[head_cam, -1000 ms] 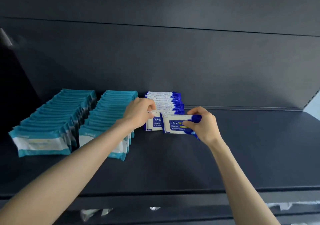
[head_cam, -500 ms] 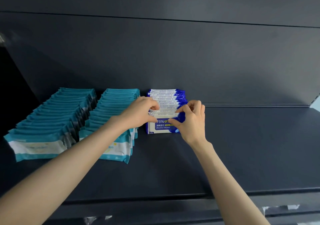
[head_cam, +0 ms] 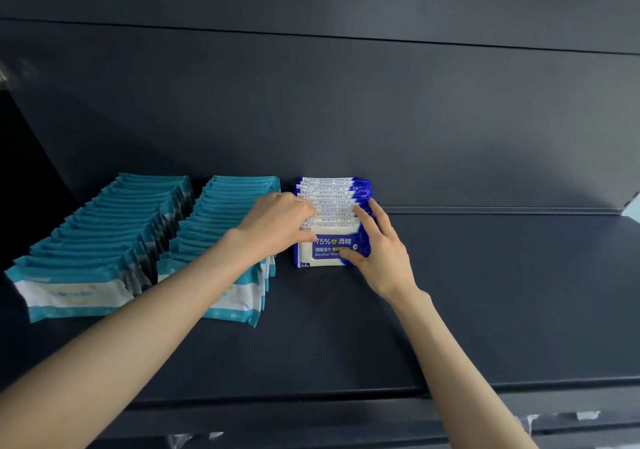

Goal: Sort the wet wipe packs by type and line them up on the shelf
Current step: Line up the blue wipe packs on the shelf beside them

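Printed on the front blue alcohol wipe pack (head_cam: 329,251): "75%" beside Chinese characters 酒精, then 酒精湿巾 and "Alcohol Wip…", cut off by a thumb; small print on the packs behind and on the teal packs (head_cam: 72,292) too blurred to read.

Dark shelf (head_cam: 485,292) holds three rows: two of teal wipe packs (head_cam: 104,237) (head_cam: 221,227), one of blue alcohol wipe packs (head_cam: 332,202) at right. Left hand (head_cam: 277,223) and right hand (head_cam: 377,244) both press the front alcohol pack (head_cam: 322,253), one on each side, fingers spread.
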The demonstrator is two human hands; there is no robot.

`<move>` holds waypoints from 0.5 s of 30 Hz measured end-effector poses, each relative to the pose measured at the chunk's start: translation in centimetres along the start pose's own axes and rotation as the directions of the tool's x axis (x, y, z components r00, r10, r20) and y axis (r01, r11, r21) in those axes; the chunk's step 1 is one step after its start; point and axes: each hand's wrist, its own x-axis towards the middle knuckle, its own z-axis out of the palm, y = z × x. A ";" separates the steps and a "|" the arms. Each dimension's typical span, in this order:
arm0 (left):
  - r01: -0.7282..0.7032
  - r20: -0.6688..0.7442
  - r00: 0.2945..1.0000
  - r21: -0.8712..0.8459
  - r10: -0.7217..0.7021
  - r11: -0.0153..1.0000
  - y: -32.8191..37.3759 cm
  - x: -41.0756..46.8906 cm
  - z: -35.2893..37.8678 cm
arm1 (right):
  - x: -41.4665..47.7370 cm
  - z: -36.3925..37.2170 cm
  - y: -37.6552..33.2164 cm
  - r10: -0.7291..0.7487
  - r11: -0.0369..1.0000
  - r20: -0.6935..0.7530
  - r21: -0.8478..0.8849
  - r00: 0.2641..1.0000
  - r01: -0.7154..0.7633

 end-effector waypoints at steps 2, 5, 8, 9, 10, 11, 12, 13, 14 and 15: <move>0.013 0.000 1.000 0.013 -0.013 1.000 0.1 0.2 0.0 | 0.0 0.1 0.1 -0.005 1.000 -0.010 -0.023 1.000 0.004; 0.018 -0.019 1.000 0.011 -0.018 1.000 0.3 0.2 0.1 | 0.1 0.2 0.1 -0.005 0.999 -0.009 -0.050 1.000 0.004; 0.016 -0.010 1.000 0.006 -0.016 1.000 0.3 0.1 0.0 | 0.1 0.1 0.1 -0.004 0.996 0.001 -0.092 1.000 0.004; 0.013 0.000 1.000 0.009 -0.013 1.000 0.4 0.1 -0.1 | 0.1 0.0 0.0 -0.002 0.994 0.004 -0.108 1.000 0.003; 0.009 0.012 1.000 0.011 -0.009 1.000 0.4 0.1 -0.2 | 0.1 -0.1 -0.1 0.000 0.992 0.005 -0.125 1.000 0.001; 0.008 0.024 1.000 0.009 -0.008 1.000 0.5 0.0 -0.3 | 0.0 -0.2 -0.2 0.002 0.990 0.007 -0.139 1.000 -0.001; 0.010 0.036 0.999 0.001 -0.010 1.000 0.5 -0.1 -0.4 | 0.0 -0.3 -0.3 0.007 0.989 0.008 -0.149 1.000 -0.006; 0.015 0.042 0.999 -0.015 -0.015 1.000 0.5 -0.2 -0.6 | -0.1 -0.3 -0.5 0.013 0.988 0.011 -0.157 1.000 -0.011; 0.024 0.044 0.999 -0.042 -0.022 0.999 0.5 -0.4 -0.7 | -0.1 -0.4 -0.6 0.019 0.987 0.016 -0.162 1.000 -0.016; 0.035 0.043 0.999 -0.075 -0.032 0.997 0.5 -0.6 -0.9 | -0.2 -0.6 -0.8 0.023 0.987 0.019 -0.163 1.000 -0.020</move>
